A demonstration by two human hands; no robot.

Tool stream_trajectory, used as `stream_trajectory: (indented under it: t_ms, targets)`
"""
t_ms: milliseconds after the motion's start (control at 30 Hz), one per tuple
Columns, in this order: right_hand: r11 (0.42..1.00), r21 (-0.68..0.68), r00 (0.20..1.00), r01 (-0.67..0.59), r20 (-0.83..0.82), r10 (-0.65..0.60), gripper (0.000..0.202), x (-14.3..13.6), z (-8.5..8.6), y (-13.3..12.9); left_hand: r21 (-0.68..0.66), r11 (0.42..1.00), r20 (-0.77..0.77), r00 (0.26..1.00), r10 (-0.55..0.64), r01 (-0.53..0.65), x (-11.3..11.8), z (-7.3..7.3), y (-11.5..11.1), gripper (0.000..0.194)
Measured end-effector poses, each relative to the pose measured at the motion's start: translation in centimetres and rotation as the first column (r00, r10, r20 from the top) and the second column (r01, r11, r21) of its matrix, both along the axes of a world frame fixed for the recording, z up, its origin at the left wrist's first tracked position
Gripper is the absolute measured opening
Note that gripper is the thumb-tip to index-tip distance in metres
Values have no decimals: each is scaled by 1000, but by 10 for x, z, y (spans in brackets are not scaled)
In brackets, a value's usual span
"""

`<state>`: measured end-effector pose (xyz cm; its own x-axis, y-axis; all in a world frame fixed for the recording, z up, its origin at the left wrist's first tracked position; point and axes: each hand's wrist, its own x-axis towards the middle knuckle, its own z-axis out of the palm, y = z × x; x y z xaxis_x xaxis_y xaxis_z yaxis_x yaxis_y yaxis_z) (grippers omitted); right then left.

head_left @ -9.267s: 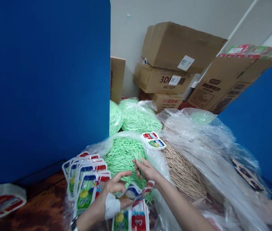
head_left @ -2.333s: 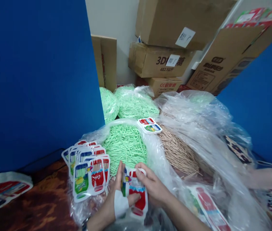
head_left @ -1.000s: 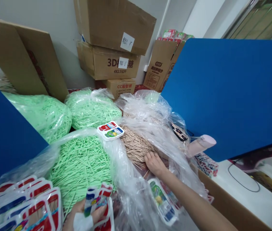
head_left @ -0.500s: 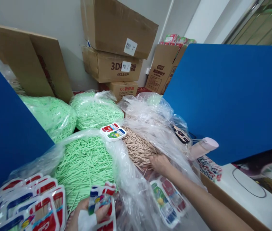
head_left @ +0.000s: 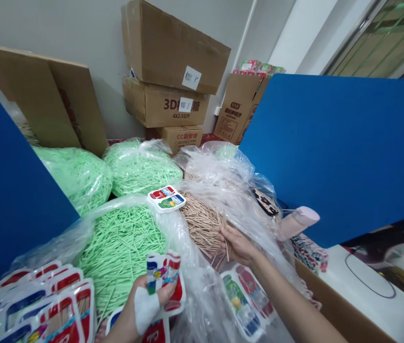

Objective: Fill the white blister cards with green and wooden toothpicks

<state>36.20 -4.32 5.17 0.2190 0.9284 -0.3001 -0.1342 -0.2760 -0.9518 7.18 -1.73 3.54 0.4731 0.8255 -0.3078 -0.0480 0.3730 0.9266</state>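
My left hand (head_left: 148, 305), with a white wrap around it, is closed on a small printed pouch (head_left: 161, 272) coloured blue, red and white. My right hand (head_left: 239, 245) pinches several thin brown sticks (head_left: 222, 223) just above a loose heap of brown sticks (head_left: 200, 224) in an open clear plastic bag. Left of that heap lies an open bag of green sticks (head_left: 126, 247). Near my left hand are filled pouches (head_left: 62, 309) in a pile, some with brown sticks showing through their windows. Another printed pouch (head_left: 166, 199) rests between the two heaps.
Tied bags of green sticks (head_left: 140, 169) stand behind. Cardboard boxes (head_left: 176, 52) are stacked against the wall. Blue panels (head_left: 337, 152) rise at both sides. A pale pink cylinder (head_left: 300, 221) lies at the right, and a printed pouch (head_left: 246, 300) shows under clear plastic near my right forearm.
My right hand has lifted from the brown heap with several sticks in its fingers. My left hand has risen and moved right with the pouch.
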Motion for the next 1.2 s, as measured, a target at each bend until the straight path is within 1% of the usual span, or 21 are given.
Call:
stream_trajectory:
  t_ms: [100, 167, 233, 300, 367, 400, 467, 500, 567, 633, 767, 833, 900, 967, 1067, 1133, 1200]
  targets:
    - [990, 74, 987, 119, -114, -111, 46, -11, 6, 9, 57, 998, -8, 999, -37, 37, 16, 7, 2, 35]
    - [972, 128, 971, 198, -159, -177, 46, -20, 15, 14, 110, 992, -19, 998, -55, 57, 27, 13, 3, 32]
    - [929, 224, 948, 293, -196, -251, 43, -31, 30, 17, 177, 982, -16, 998, -63, 65, 37, 17, 4, 29]
    - [858, 353, 925, 372, -214, -313, 38, -45, 48, 17, 258, 963, -19, 997, -73, 75, 46, 18, 5, 27]
    - [793, 468, 921, 389, -176, -348, 32, -59, 66, 17, 346, 934, -57, 996, -70, 86, 52, 18, 6, 24]
    - [771, 513, 923, 377, -134, -362, 29, -64, 73, 16, 394, 915, -87, 995, -57, 87, 55, 18, 6, 23]
    - [740, 584, 920, 334, -30, -392, 25, -73, 83, 16, 485, 870, -146, 989, -20, 89, 57, 20, 6, 23]
    - [733, 608, 916, 305, 23, -400, 23, -77, 86, 15, 522, 848, -171, 985, -2, 93, 58, 21, 6, 23]
    - [731, 637, 906, 245, 118, -406, 21, -81, 85, 15, 574, 812, -208, 978, 19, 107, 59, 24, 6, 23]
    - [741, 643, 896, 196, 190, -402, 20, -85, 81, 14, 599, 791, -232, 972, 25, 122, 61, 26, 6, 21]
    - [754, 643, 878, 130, 278, -389, 20, -94, 72, 12, 604, 785, -250, 968, 25, 136, 63, 29, 6, 18]
    - [759, 642, 851, 111, 333, -406, 21, -98, 71, 9, 616, 776, -258, 966, 36, 136, 64, 30, 6, 19]
    - [767, 630, 824, 122, 366, -432, 22, -102, 70, 7, 647, 750, -264, 963, 55, 135, 65, 31, 6, 21]
    - [772, 614, 818, 164, 353, -455, 24, -106, 67, 5, 691, 712, -272, 958, 89, 130, 65, 32, 6, 24]
    - [776, 583, 840, 241, 275, -468, 28, -110, 58, 5, 750, 651, -267, 953, 140, 115, 67, 30, 6, 27]
    - [781, 559, 861, 277, 216, -460, 27, -110, 52, 5, 770, 629, -260, 953, 156, 107, 67, 28, 7, 28]
    - [799, 536, 870, 272, 218, -442, 27, -109, 47, 4, 781, 615, -266, 950, 165, 112, 67, 28, 8, 28]
